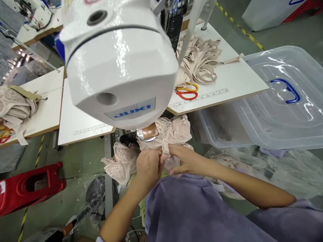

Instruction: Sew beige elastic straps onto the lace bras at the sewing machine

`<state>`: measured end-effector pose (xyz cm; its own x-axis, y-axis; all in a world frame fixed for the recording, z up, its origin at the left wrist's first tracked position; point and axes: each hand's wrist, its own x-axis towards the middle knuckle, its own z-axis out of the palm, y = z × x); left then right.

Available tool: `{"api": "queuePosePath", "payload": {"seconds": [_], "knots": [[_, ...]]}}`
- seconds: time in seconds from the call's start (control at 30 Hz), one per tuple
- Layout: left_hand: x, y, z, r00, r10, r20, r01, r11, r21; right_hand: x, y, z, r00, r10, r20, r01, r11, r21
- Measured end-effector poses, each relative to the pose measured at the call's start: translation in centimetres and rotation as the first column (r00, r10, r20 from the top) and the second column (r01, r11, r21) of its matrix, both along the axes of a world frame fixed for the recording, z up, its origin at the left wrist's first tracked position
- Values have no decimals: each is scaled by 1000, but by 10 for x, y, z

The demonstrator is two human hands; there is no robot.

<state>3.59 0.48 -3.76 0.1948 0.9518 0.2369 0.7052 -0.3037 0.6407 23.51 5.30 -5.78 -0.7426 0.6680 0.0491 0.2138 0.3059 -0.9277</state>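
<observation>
Head camera, looking steeply down past the white sewing machine head (pixel 118 60), showed both hands meeting just below it. The left hand (pixel 148 166) was curled, its fingers pinched on the beige lace garment (pixel 174 129) at a narrow strap near the middle of the piece. The right hand (pixel 188 161) lay just beside it, fingers extended and pressed on the same fabric, thumb tucked under; it gripped the lace at its lower edge. The garment hung off the front of the machine bed, below the table edge, with one lace cup (pixel 122 161) drooping to the left of the left hand and the rest bunched against a shiny metal part (pixel 147 132) under the machine head. Both forearms reached in from below, over a purple garment (pixel 191 208) on the person's lap.

On the white table (pixel 234 80) behind the machine lay a heap of beige straps (pixel 199 58), and near it scissors with yellow and red handles (pixel 187 91). A clear plastic bin with a blue handle (pixel 285 97) stood to the right. A red stool (pixel 30 186) sat on the floor at the left, and more beige fabric (pixel 15 106) was piled on the neighbouring table.
</observation>
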Motion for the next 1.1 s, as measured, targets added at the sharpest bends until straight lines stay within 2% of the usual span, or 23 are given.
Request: {"api": "queuePosePath", "payload": {"seconds": [0.07, 0.17, 0.23, 0.33, 0.43, 0.53, 0.73, 0.83, 1.1], "knots": [[13, 2, 9, 998, 21, 55, -18, 998, -62, -8, 0, 4, 986, -121, -112, 104, 983, -152], [26, 9, 24, 951, 173, 258, -101, 957, -271, -16, 12, 20, 920, -374, -119, 322, 893, -316], [28, 13, 32, 905, 272, 326, -159, 929, -334, -22, 25, 32, 877, -465, -116, 405, 849, -340], [21, 16, 36, 934, 313, 173, -260, 926, -273, -32, 51, 42, 849, -514, -126, 476, 845, -244], [8, 19, 31, 944, 330, -26, -330, 933, -141, -42, 81, 40, 865, -491, -100, 479, 869, -122], [-2, 23, 25, 942, 310, -127, -315, 949, -26, -48, 104, 36, 901, -422, -95, 421, 906, -32], [-10, 29, 22, 912, 319, -256, -309, 948, 80, -56, 122, 33, 922, -372, -103, 385, 910, 154], [-13, 31, 22, 900, 313, -305, -284, 949, 135, -58, 125, 32, 924, -372, -93, 383, 908, 168], [-17, 34, 23, 890, 292, -350, -243, 954, 177, -61, 127, 34, 925, -372, -73, 379, 917, 128]]}}
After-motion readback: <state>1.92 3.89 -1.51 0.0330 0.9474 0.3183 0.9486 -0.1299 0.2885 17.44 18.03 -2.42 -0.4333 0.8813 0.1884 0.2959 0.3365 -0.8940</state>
